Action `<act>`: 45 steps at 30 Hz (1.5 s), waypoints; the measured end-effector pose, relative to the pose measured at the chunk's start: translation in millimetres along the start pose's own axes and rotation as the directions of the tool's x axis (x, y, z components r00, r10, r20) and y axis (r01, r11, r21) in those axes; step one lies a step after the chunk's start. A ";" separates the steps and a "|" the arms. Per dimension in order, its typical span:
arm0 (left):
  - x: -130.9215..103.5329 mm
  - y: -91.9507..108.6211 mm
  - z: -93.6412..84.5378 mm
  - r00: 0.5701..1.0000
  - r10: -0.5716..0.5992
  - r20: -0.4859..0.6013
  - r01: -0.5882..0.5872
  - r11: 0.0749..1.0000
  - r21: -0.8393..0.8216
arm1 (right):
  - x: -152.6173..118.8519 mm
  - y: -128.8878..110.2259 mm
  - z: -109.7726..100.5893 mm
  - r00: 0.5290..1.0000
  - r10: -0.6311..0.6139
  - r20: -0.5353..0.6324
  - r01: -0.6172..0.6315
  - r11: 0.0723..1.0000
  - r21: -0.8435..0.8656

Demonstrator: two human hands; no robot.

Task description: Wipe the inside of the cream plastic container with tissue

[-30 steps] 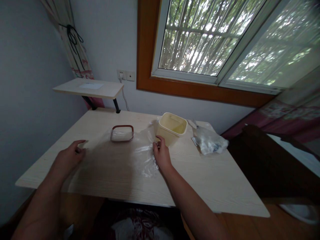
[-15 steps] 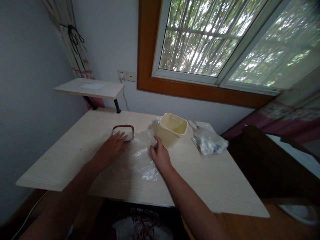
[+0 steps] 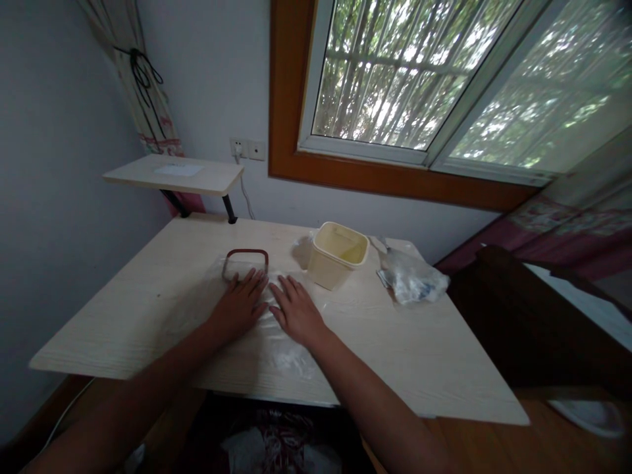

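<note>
A clear plastic bag (image 3: 291, 359) is spread over the middle of the table. Both hands rest flat on it, close side by side. The fingers of my left hand (image 3: 240, 299) are stretched out, their tips at the near side of a reddish-brown rectangular rim (image 3: 248, 251), which seems to lie under or inside the plastic; what it belongs to I cannot make out. My right hand (image 3: 296, 309) is spread on the plastic just to the right, fingers apart. Right of and beyond this hand stands a cream plastic tub (image 3: 330, 266).
A crumpled clear bag (image 3: 415, 276) with something inside lies right of the tub. A small raised shelf (image 3: 217, 174) on black legs holds a white sheet (image 3: 178, 170) at the back left. Behind the table (image 3: 419, 355) are the wall and window.
My right hand has let go of the bag's edge, moved left and flattened out on the plastic. My left hand has shifted slightly right. The plastic lies flatter beside the tub.
</note>
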State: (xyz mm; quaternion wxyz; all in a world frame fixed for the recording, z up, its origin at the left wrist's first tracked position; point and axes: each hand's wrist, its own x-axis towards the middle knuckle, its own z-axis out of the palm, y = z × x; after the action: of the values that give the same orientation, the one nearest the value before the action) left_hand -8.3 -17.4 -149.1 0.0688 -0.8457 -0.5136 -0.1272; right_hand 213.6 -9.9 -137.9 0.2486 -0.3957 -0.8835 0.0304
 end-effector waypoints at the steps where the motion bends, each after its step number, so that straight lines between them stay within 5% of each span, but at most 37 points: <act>1: -1.0 -5.1 1.0 1.000 -0.022 -0.003 0.022 1.000 0.003 | -0.8 2.1 4.0 0.999 0.025 0.029 -0.024 1.000 -0.015; 9: -6.2 -71.2 5.1 0.957 -0.284 0.065 0.282 0.959 0.039 | -3.7 7.3 7.7 0.986 0.090 0.142 -0.083 0.995 -0.058; 15: -9.2 -99.7 2.3 0.918 -0.389 0.073 0.382 0.919 0.098 | -3.2 6.8 6.9 0.978 0.130 0.165 -0.118 0.990 -0.080; 25: -10.1 -123.4 3.3 0.871 -0.492 0.004 0.488 0.865 0.119 | -4.4 7.9 7.0 0.973 0.151 0.174 -0.138 0.987 -0.089; 32: 13.0 -147.1 9.8 0.902 -0.416 0.116 0.429 0.895 -0.122 | -5.0 11.2 6.4 0.980 0.124 0.158 -0.116 0.991 -0.061; 39: 32.6 -141.6 -3.3 0.945 -0.317 0.083 0.323 0.943 -0.076 | -3.8 13.4 0.8 0.989 0.081 0.127 -0.081 0.997 -0.007; 45: 28.6 -146.4 -4.3 0.930 -0.368 0.027 0.368 0.924 -0.105 | -0.9 16.7 -3.8 0.998 0.040 0.043 -0.043 0.995 0.086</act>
State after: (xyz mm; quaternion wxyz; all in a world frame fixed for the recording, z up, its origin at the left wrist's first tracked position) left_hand -126.1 73.6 -138.9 -0.0040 -0.7372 -0.6558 -0.1627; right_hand 227.3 0.4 -139.1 0.2467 -0.4022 -0.8779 0.0820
